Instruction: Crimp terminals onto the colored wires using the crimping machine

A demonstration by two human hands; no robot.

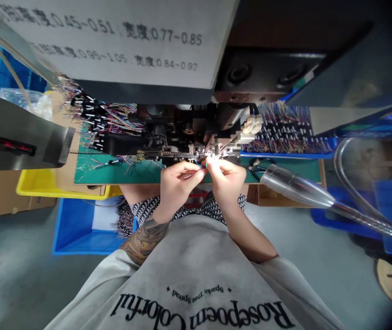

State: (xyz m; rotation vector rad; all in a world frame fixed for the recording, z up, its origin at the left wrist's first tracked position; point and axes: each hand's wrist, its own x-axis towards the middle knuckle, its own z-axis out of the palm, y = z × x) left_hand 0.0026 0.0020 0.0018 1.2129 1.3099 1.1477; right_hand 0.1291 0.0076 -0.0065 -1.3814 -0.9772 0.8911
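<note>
My left hand (179,183) is closed in a pinch on thin coloured wires (198,166), just in front of the machine's working head. Beside it, my right hand (226,178) pinches with its fingertips up at the lit metal tooling of the crimping machine (212,149). A wire end seems to lie between those right fingertips, but it is too small to make out fully. Both hands nearly touch each other. A strip of small terminals (168,153) runs along the machine from the left up to the tooling.
Wire bundles (109,117) lie behind on the left; more fill a blue tray (285,153) at right. A bendable lamp (295,185) reaches in near black-handled pliers (259,167). Loose wires (127,162) lie on the green mat (89,174). Yellow (68,188) and blue bins (79,238) stand left.
</note>
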